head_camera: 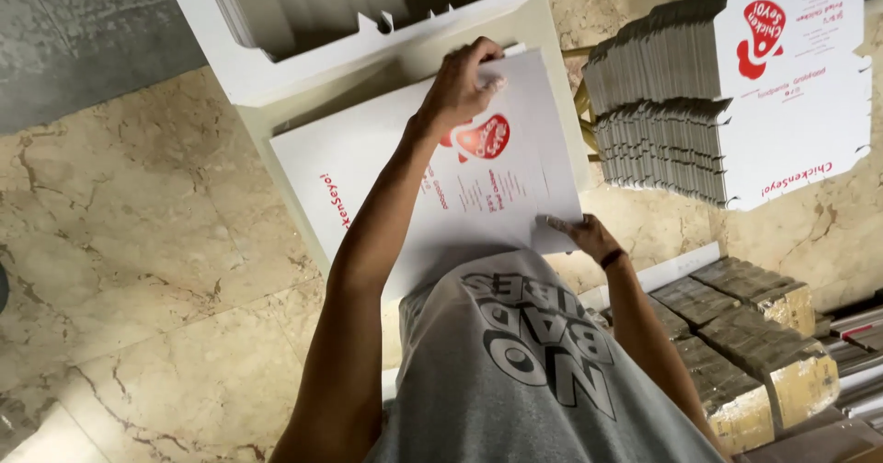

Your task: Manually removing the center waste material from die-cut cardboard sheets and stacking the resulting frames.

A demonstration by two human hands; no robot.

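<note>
Gripping a flat white cardboard box blank [432, 173] at two edges, a person in a grey printed T-shirt [524, 371] holds the sheet in front of the chest above a beige marble floor [138, 270]. One hand, the left hand [460, 81], reaches to the far edge of the blank, its fingers curled closed over that rim; the right hand [584, 235] pinches the near corner with fingers pressed flat against the card. A red heart-shaped emblem [483, 137] sits near the far end of the sheet, partly hidden by the left hand, with small lines of red print beside it and a further red strip of lettering along the opposite side. Beyond the blank, touching or just behind its far edge, stands a folded white open box [368, 22] with slotted walls, its inside in shadow. To the right, well apart from the hands, two leaning stacks of flat blanks [717, 104] show grey edges and white faces carrying the same red emblem and red lettering. Lower right, beside the person's right arm, lie bundles of brownish card [754, 353] with yellowish ends, packed close together. A darker grey floor patch [83, 31] fills the upper left corner.
</note>
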